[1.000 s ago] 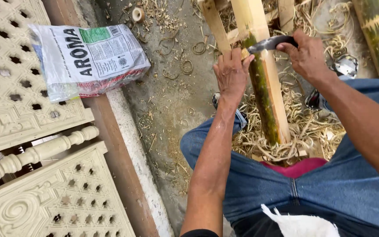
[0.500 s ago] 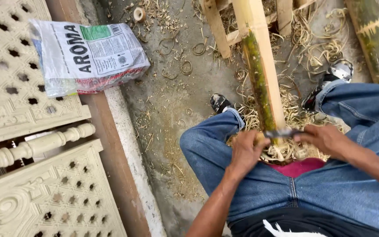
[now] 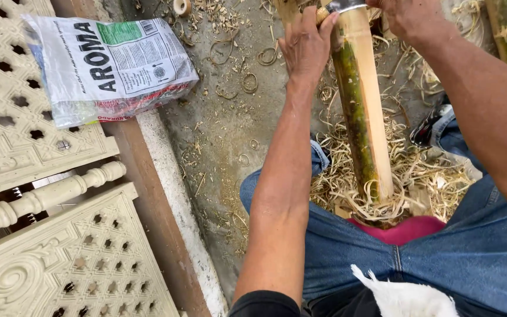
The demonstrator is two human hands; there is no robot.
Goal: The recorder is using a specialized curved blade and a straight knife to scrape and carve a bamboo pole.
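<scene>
both hands have moved from the lap end to the far end of the bamboo pole point(image 3: 362, 117) (leaning out from the lap): left hand point(image 3: 306, 44) and right hand point(image 3: 406, 17) grip the blade point(image 3: 344, 7) there, restarting a shaving pass.

Concrete floor point(image 3: 218, 135): shavings point(image 3: 423, 176), printed bag point(image 3: 110, 64), bamboo pole point(image 3: 362, 111).

You are in an outdoor craft workshop: curled shavings point(image 3: 406, 176) litter the bare concrete floor point(image 3: 218, 129), a half-peeled bamboo pole point(image 3: 362, 111) stands between your knees, and moulded lattice panels point(image 3: 77, 258) lie stacked alongside.
</scene>
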